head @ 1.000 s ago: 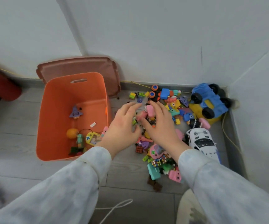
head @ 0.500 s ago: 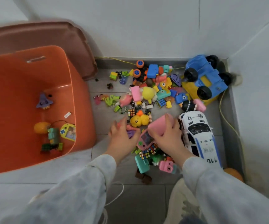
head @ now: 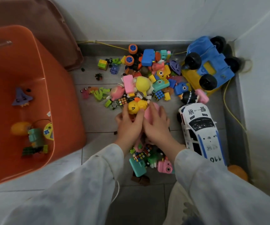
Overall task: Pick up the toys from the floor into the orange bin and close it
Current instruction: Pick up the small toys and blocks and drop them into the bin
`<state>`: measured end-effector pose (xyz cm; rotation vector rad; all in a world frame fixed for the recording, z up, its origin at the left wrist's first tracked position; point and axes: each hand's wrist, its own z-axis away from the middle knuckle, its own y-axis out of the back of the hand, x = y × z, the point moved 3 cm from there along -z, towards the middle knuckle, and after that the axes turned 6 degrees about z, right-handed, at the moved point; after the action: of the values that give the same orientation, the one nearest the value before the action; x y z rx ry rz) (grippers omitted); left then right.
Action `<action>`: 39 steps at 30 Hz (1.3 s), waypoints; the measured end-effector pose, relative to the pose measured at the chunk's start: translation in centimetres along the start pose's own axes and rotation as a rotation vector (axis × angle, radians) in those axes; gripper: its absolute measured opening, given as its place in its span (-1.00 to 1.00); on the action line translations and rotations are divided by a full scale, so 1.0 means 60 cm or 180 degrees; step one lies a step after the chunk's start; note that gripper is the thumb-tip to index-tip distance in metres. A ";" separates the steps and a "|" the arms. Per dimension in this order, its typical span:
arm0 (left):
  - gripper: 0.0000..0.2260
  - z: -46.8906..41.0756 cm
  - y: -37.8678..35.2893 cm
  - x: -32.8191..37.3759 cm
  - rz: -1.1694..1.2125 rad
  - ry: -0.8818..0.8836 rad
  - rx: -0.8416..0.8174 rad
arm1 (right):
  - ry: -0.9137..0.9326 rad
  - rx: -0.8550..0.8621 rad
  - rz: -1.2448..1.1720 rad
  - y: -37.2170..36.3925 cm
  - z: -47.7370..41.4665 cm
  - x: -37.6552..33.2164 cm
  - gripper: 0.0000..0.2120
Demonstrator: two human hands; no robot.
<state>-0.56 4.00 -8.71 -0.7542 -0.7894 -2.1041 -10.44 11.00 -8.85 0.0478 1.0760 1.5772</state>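
Few toys have reached the orange bin (head: pixel 63 98) so far: a purple pointed figure (head: pixel 21 97), an orange ball (head: pixel 20 128), a green figure (head: pixel 35 137), a small yellow gadget (head: pixel 48 131) and some dark green pieces (head: pixel 33 149) lie on its bottom. The bin stands open on the floor (head: pixel 97 117) at the person's left, and its brown lid (head: pixel 50 25) leans against the wall behind it, so closing is not yet done.

Most of the work is left. A dense heap of small toys (head: pixel 147 82) covers the floor to the right of the bin, with a blue and yellow truck (head: pixel 208 69) overturned in the corner and a white police car (head: pixel 199 129) just beside the hands. More pieces, among them puzzle cubes (head: pixel 139 155) and a pink toy camera (head: pixel 164 166), lie near the sleeves.

Both hands are pressed together over the heap. The left hand (head: pixel 128 125) curls its fingers against a yellow duck-like toy (head: pixel 136 107). The right hand (head: pixel 157 125) is cupped over a pink rounded toy (head: pixel 150 112). Whether either toy is lifted clear of the floor I cannot tell.

Compared with half a second ago, the left hand has moved from the small bits near the bin side onto the yellow toy, and the two hands have drawn closer until they touch; the view has also tipped nearer the heap.
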 end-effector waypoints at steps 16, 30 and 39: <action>-0.77 0.045 0.052 0.075 0.1473 -0.0023 -0.0226 | 0.1011 0.0222 -0.1047 0.030 0.046 -0.088 -0.31; -0.72 0.217 0.250 0.255 0.1561 -0.1473 0.0386 | 0.2400 0.0546 -0.0895 0.150 0.210 -0.330 -0.28; -0.71 0.272 0.435 0.253 0.1858 -0.1644 0.0781 | 0.2919 0.0323 -0.0749 0.075 0.298 -0.490 -0.25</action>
<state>16.19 -4.49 20.00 -1.2374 -0.9335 -1.2792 5.89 -1.38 19.12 -0.7722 1.7801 1.3250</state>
